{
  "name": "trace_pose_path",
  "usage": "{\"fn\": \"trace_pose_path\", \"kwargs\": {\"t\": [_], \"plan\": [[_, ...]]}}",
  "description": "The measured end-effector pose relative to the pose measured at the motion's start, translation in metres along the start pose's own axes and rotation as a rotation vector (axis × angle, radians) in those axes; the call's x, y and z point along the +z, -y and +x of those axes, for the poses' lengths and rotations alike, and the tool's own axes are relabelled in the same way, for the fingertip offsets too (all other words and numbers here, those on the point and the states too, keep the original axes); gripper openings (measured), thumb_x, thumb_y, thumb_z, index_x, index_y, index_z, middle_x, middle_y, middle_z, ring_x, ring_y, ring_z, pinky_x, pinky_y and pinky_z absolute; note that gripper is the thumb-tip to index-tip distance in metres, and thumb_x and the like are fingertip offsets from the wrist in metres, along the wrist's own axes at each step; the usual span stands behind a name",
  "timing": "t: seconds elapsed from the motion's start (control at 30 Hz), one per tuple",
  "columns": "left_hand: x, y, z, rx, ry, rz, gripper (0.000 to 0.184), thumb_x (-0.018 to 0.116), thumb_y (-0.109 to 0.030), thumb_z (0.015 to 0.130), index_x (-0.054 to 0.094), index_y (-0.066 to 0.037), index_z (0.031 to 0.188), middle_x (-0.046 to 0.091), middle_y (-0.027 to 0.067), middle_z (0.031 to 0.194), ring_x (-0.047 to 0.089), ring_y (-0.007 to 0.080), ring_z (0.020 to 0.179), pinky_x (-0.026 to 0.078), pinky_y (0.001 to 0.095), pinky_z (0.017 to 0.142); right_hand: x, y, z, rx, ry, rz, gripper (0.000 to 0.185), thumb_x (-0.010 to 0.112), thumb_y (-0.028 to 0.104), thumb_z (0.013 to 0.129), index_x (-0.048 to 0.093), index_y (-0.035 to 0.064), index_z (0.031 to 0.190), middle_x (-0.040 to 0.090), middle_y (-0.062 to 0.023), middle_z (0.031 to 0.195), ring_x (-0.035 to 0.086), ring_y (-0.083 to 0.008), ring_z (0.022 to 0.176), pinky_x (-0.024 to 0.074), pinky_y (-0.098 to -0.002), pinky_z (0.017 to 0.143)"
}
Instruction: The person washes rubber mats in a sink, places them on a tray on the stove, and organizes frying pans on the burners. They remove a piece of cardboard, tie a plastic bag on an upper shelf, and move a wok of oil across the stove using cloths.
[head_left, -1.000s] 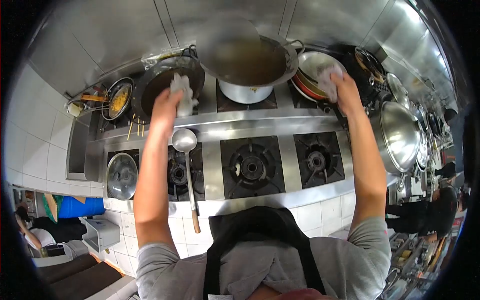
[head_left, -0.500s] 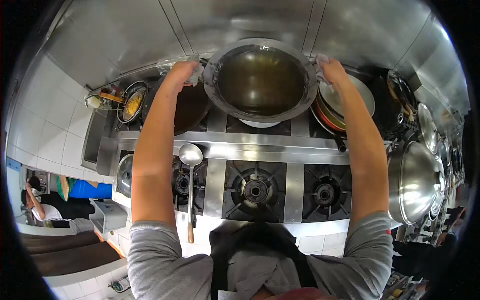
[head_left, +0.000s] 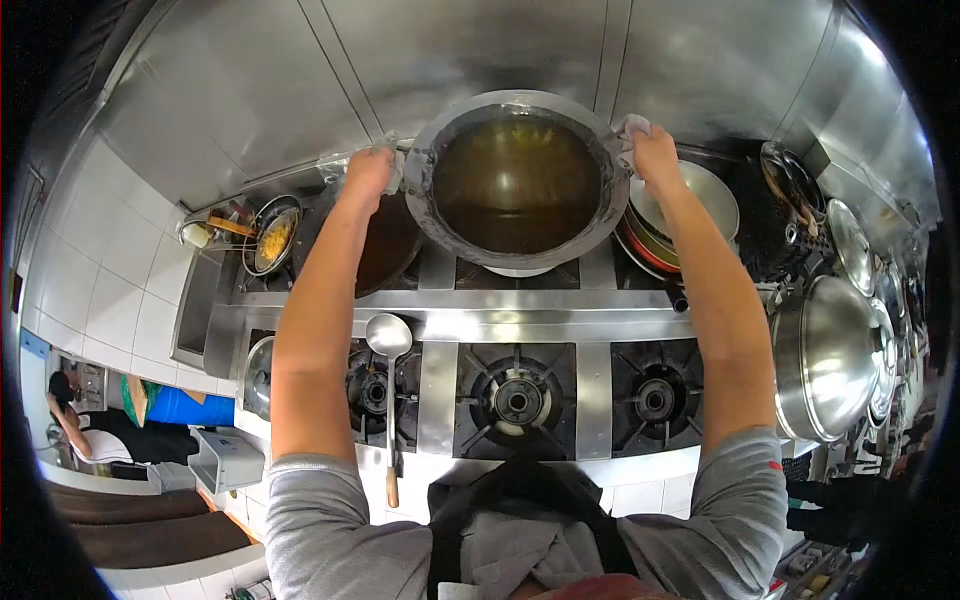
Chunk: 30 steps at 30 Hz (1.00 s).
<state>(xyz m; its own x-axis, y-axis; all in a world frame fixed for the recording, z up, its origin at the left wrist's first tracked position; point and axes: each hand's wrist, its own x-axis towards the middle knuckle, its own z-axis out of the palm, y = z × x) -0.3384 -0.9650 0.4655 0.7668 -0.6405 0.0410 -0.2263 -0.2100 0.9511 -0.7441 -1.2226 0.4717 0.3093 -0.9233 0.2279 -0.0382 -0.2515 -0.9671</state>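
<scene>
A large wide wok [head_left: 422,190] sits over the back row of the stove, nearly filled with dark yellow-brown liquid [head_left: 515,190]. My left hand [head_left: 370,172] is closed at its left side round a grey folded cloth [head_left: 393,160]. Opposite it, my right hand [head_left: 655,155] grips another grey cloth [head_left: 628,138] against the wok's right side. The cloths hide any handles. Something white [head_left: 518,272] shows just under the wok's near edge; whether the wok rests on it I cannot tell. Both my arms are stretched far forward.
A long-handled ladle [head_left: 389,336] lies across the front left burner. Front burners [head_left: 518,401] are uncovered. Stacked pans [head_left: 708,195] stand right of the wok, a dark pan [head_left: 388,245] left. Domed steel lids [head_left: 835,355] crowd the right side. A person [head_left: 110,437] is at far left.
The view has shifted, so the stove and wok sit lower in the picture. Both my hands keep their hold on the cloths at the wok's sides.
</scene>
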Motion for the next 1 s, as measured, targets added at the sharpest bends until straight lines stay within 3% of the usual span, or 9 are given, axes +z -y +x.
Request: {"fn": "trace_pose_path", "kwargs": {"t": [0.2,0.27,0.47,0.53,0.6,0.73,0.83,0.93,1.0], "plan": [[-0.022,-0.026,-0.042,-0.012,0.032,-0.028,0.032,0.065,-0.022,0.090,0.070,0.005,0.106,0.067,0.0131,0.099,0.057,0.0241,0.091,0.046,0.0413,0.082,-0.021,0.040,-0.046,0.076,-0.014,-0.101,0.028,0.057,0.018,0.096,0.070,-0.0039,0.109,0.068,-0.0075,0.086,0.061,-0.0157,0.066,0.0472,-0.0325,0.057],[-0.030,-0.032,-0.057,0.008,0.051,-0.020,0.030,0.065,-0.021,0.090,0.070,0.004,0.106,0.067,0.0127,0.099,0.058,0.0235,0.090,0.047,0.0406,0.082,-0.037,0.011,-0.033,-0.056,-0.085,-0.234,0.029,0.053,0.015,0.098,0.068,-0.0059,0.112,0.070,-0.0156,0.094,0.066,-0.0233,0.086,0.0510,-0.0361,0.070],[-0.049,-0.040,-0.118,-0.018,0.148,-0.043,0.028,0.063,-0.019,0.090,0.069,0.004,0.106,0.067,0.0114,0.097,0.060,0.0230,0.091,0.048,0.0400,0.082,-0.069,0.028,-0.120,-0.044,-0.164,-0.218,0.028,0.055,0.015,0.097,0.070,-0.0047,0.108,0.069,-0.0128,0.090,0.064,-0.0196,0.079,0.0497,-0.0368,0.067],[-0.051,-0.048,-0.156,0.000,0.120,0.000,0.029,0.063,-0.019,0.090,0.069,0.004,0.107,0.067,0.0112,0.097,0.060,0.0228,0.089,0.049,0.0397,0.080,-0.082,0.035,-0.159,0.051,-0.113,-0.124,0.028,0.054,0.014,0.097,0.071,-0.0028,0.112,0.068,-0.0103,0.089,0.062,-0.0174,0.075,0.0488,-0.0359,0.065],[-0.053,-0.045,-0.184,-0.006,0.171,-0.002,0.031,0.064,-0.020,0.091,0.069,0.003,0.110,0.068,0.0112,0.097,0.060,0.0225,0.088,0.049,0.0399,0.079,-0.092,0.031,-0.196,-0.003,-0.163,-0.111,0.030,0.055,0.015,0.097,0.071,-0.0022,0.115,0.068,-0.0089,0.089,0.061,-0.0168,0.073,0.0482,-0.0358,0.064],[-0.049,-0.002,-0.208,0.022,0.303,-0.115,0.023,0.062,-0.019,0.091,0.070,0.001,0.096,0.067,0.0071,0.082,0.062,0.0174,0.069,0.048,0.0356,0.062,-0.121,0.021,-0.279,0.060,-0.260,-0.264,0.033,0.057,0.017,0.099,0.069,-0.0033,0.123,0.072,-0.0109,0.097,0.064,-0.0183,0.080,0.0514,-0.0348,0.070],[-0.043,0.023,-0.234,-0.025,0.333,0.004,0.019,0.061,-0.020,0.091,0.068,-0.002,0.090,0.064,0.0028,0.075,0.054,0.0115,0.057,0.037,0.0318,0.048,-0.134,0.025,-0.346,0.212,-0.313,-0.136,0.034,0.057,0.016,0.100,0.067,-0.0040,0.126,0.073,-0.0100,0.104,0.066,-0.0182,0.086,0.0541,-0.0349,0.076],[-0.026,0.032,-0.276,-0.009,0.420,-0.105,0.019,0.060,-0.020,0.091,0.068,-0.002,0.093,0.064,0.0033,0.075,0.054,0.0117,0.057,0.037,0.0314,0.048,-0.139,0.026,-0.412,0.217,-0.360,-0.046,0.033,0.055,0.014,0.101,0.066,-0.0041,0.127,0.072,-0.0089,0.104,0.066,-0.0171,0.086,0.0543,-0.0332,0.076],[-0.017,0.045,-0.293,-0.038,0.512,-0.135,0.020,0.059,-0.016,0.093,0.069,0.001,0.099,0.070,0.0068,0.083,0.060,0.0136,0.065,0.045,0.0304,0.057,-0.148,0.025,-0.448,0.262,-0.380,-0.054,0.031,0.054,0.012,0.102,0.066,-0.0034,0.126,0.072,-0.0087,0.103,0.066,-0.0159,0.087,0.0542,-0.0318,0.075]]}}
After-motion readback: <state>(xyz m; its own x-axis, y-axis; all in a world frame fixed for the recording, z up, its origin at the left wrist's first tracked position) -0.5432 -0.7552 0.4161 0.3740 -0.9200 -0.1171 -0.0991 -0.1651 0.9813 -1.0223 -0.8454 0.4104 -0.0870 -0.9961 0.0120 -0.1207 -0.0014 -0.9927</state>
